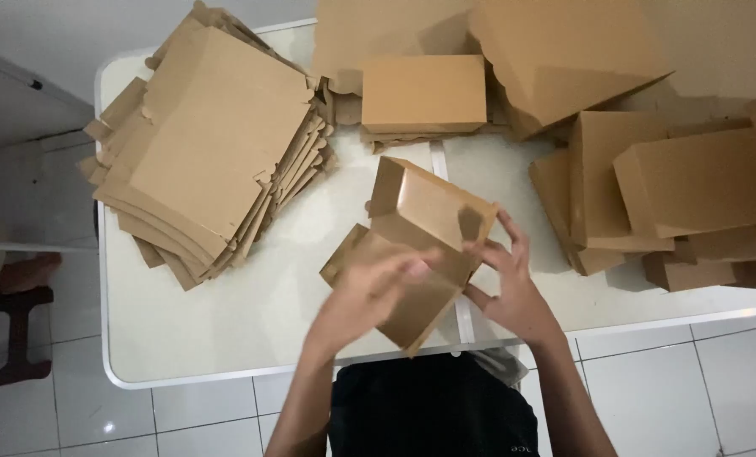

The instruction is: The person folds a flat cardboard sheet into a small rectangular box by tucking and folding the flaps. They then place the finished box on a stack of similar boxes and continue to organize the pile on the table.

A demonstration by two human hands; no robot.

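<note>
Over the near edge of the white table point(225, 338) I hold a partly folded brown cardboard box point(420, 222). My left hand point(369, 292) lies blurred across its lower flap, fingers pressing on the cardboard. My right hand point(505, 279) grips the box's right side, fingers spread along the edge. The box has one raised end wall and an open flap hanging toward me.
A thick stack of flat unfolded box blanks point(208, 144) sits at the table's left. Finished folded boxes point(674, 195) are piled at the right, with more point(424, 93) at the back centre. A dark stool point(10, 330) stands on the tiled floor at left.
</note>
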